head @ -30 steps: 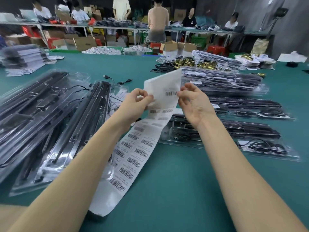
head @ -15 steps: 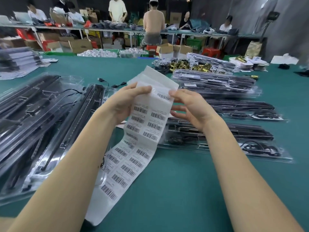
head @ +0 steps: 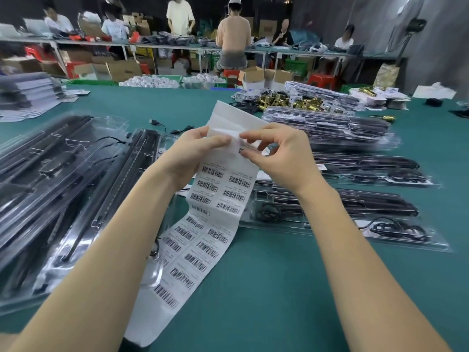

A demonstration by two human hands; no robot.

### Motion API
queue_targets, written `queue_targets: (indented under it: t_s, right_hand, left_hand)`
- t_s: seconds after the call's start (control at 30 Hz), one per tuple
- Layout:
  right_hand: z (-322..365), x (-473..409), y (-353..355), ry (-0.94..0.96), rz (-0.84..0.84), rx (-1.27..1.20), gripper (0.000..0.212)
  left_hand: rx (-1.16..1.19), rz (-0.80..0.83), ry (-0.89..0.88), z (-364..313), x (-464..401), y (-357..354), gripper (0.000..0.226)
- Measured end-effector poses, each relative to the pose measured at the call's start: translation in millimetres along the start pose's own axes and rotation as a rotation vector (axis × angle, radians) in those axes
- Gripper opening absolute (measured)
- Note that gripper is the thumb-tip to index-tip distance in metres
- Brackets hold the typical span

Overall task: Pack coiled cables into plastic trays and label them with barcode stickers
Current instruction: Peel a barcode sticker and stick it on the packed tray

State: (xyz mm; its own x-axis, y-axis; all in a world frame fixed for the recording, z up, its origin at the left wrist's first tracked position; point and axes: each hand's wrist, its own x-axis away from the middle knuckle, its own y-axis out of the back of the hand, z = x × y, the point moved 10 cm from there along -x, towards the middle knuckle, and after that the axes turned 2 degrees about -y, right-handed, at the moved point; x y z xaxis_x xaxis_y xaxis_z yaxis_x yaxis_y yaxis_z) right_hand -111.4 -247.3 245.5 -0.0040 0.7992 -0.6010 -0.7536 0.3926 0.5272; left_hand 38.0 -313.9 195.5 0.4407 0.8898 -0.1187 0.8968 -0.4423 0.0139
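The long white strip of barcode stickers (head: 203,224) hangs from both hands, its long axis running from the fingers down and toward the person until the lower end lies on the green counter (head: 279,288). The left hand (head: 193,153) grips the strip's upper left edge, thumb across the face. The right hand (head: 276,151) has thumb and forefinger pinched on one sticker at the top of the printed rows — it looks mid-peel, though the lifted edge is too blurred to confirm.

The clear plastic trays of black coiled cable (head: 342,214) lie just beyond and to the right of the right hand, long axes running left to right, one behind another. That hand is plainly the nearer one — a peeled label would need only a short reach forward and right. More filled trays (head: 63,186) fan out beside the left forearm.
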Motion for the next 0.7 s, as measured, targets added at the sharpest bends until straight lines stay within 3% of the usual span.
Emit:
queue_targets:
  t_s: [0.17, 0.4, 0.7]
  right_hand:
    - [3, 5, -1, 0.065, -0.049, 0.039, 0.023]
    - [-3, 5, -4, 0.024, -0.038, -0.064, 0.020]
    - [-11, 4, -7, -0.071, -0.007, -0.145, 0.018]
  left_hand:
    - [-0.062, -0.003, 0.025, -2, 1, -4, 0.038]
    - [-0.191, -0.050, 0.046, -6, 5, -1, 0.028]
    - [-0.178, -0.075, 0.049, -8, 7, -3, 0.024]
